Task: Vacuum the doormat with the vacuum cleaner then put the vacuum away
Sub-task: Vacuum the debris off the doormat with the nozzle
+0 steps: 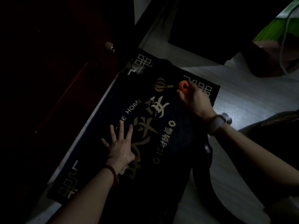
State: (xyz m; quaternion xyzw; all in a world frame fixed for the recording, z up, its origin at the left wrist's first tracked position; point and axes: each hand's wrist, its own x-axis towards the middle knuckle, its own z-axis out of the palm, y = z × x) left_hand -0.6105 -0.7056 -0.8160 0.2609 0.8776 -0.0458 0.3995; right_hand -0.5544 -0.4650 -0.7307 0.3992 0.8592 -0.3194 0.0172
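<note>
Pretty dark shot, but your left hand (120, 145) was flat on the dark doormat (174, 143), fingers spread, holding nothing. The mat lay on pale floor beside the door (48, 62). Your right hand (195, 99) gripped an orange vacuum nozzle (183, 86) over the mat's far end.

Doormat (161, 126) on floor (242, 94), door (48, 78) left; left hand (120, 146) flat on doormat; right hand (194, 99) beyond.

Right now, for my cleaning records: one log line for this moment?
left hand: flat on doormat | right hand: grips orange nozzle over doormat | lighting: dim
</note>
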